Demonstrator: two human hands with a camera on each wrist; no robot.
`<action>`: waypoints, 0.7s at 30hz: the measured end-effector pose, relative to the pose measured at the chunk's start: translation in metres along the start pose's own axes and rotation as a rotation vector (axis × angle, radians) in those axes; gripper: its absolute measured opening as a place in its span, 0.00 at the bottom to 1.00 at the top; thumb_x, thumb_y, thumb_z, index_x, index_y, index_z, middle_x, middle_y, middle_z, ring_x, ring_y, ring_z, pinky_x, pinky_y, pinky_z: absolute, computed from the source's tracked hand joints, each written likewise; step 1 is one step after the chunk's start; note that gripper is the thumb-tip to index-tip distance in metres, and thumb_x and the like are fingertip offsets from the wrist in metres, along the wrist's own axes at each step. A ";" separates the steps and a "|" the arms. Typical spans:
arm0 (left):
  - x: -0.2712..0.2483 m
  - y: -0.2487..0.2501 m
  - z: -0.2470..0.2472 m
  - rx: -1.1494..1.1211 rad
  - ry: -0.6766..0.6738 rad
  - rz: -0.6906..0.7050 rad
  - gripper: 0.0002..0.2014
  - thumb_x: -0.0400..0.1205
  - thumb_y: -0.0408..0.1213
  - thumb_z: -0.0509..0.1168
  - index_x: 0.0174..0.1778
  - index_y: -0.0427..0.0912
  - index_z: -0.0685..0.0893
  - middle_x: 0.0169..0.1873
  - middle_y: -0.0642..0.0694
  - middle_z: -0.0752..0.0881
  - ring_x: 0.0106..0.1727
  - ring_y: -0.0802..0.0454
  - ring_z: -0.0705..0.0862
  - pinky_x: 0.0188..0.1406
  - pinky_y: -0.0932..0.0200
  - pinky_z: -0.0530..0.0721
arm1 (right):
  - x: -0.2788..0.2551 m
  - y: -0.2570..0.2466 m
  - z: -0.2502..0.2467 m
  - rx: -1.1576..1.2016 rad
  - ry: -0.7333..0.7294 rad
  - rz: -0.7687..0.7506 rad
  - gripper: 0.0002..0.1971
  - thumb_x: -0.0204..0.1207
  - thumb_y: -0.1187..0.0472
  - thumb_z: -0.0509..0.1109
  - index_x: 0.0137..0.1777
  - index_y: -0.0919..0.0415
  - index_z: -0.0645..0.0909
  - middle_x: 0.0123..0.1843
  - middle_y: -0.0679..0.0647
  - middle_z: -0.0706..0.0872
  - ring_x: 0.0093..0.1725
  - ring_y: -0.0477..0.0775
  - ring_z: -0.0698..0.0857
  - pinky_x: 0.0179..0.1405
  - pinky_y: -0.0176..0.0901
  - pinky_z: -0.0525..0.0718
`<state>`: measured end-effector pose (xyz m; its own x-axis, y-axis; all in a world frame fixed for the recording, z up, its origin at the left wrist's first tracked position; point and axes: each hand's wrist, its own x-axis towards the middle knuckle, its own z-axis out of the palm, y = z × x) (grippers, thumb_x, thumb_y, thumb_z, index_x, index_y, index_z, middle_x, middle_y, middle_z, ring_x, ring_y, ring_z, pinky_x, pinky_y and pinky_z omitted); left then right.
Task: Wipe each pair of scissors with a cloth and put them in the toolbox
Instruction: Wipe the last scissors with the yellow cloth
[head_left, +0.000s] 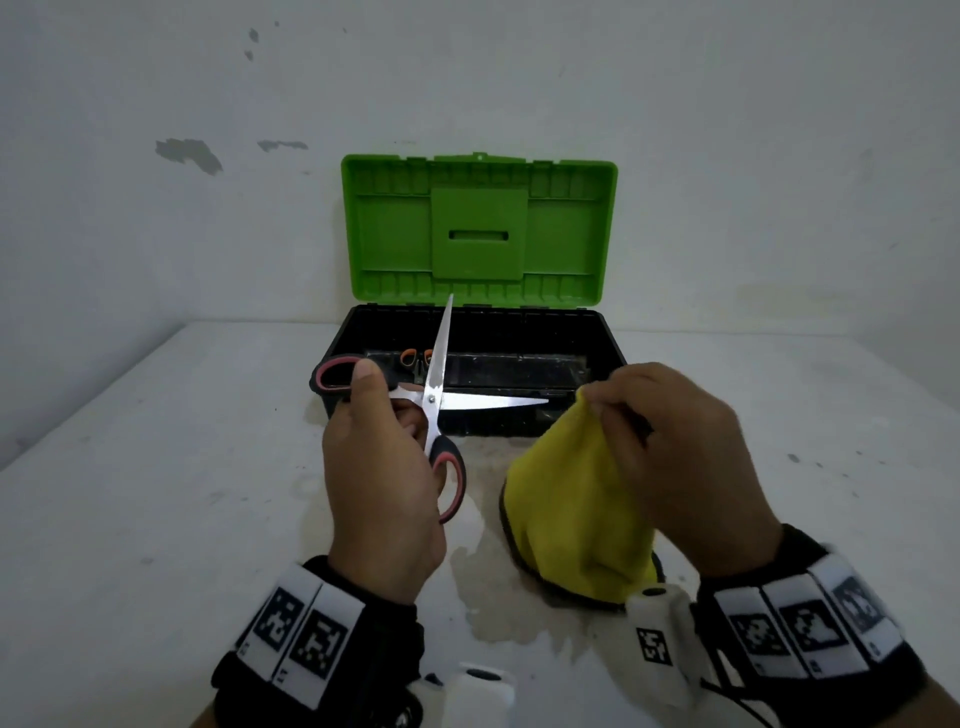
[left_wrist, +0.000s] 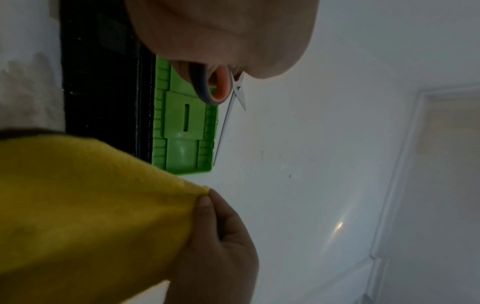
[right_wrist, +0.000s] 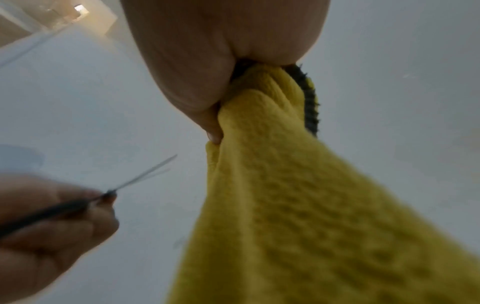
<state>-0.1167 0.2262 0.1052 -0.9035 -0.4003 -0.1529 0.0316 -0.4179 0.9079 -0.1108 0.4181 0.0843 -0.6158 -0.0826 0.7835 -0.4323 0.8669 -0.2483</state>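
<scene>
**A:** While the blades are splayed wide, the scissors sit in the left hand, gripped at the red-and-black handles, up off the desk in front of the open toolbox. One pair with orange handles already inside.

**B:** Right hand?

**A:** Pinching the yellow cloth at its top; the bottom drapes on the desk. Not touching the blades yet.

**B:** Risk?

**A:** Open edges. Thin pinch of cloth means fingers could meet steel during the wipe. Loose handle grip could let the blades swing shut on the cloth.
</scene>
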 end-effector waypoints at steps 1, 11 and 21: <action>0.000 0.001 -0.001 0.014 0.002 0.016 0.17 0.87 0.57 0.55 0.45 0.49 0.80 0.31 0.52 0.71 0.30 0.54 0.69 0.32 0.60 0.70 | 0.003 0.002 -0.005 0.062 0.006 0.092 0.07 0.77 0.68 0.74 0.50 0.58 0.90 0.45 0.46 0.89 0.45 0.36 0.83 0.49 0.23 0.78; -0.009 -0.005 0.003 0.096 -0.088 0.060 0.24 0.87 0.58 0.55 0.54 0.38 0.82 0.32 0.45 0.81 0.44 0.32 0.79 0.53 0.39 0.84 | 0.037 -0.037 -0.015 0.539 -0.232 0.252 0.05 0.75 0.62 0.77 0.47 0.52 0.91 0.40 0.41 0.91 0.43 0.40 0.88 0.39 0.26 0.82; -0.009 -0.003 -0.001 0.066 -0.067 0.029 0.19 0.87 0.57 0.56 0.35 0.47 0.74 0.22 0.55 0.68 0.22 0.59 0.65 0.27 0.59 0.65 | 0.017 -0.033 0.010 0.299 -0.324 0.009 0.12 0.79 0.49 0.71 0.59 0.50 0.88 0.52 0.39 0.88 0.53 0.38 0.83 0.54 0.34 0.82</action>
<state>-0.1083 0.2308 0.1032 -0.9293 -0.3549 -0.1020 0.0317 -0.3519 0.9355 -0.1135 0.3828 0.1003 -0.7747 -0.2667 0.5733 -0.5680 0.6920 -0.4455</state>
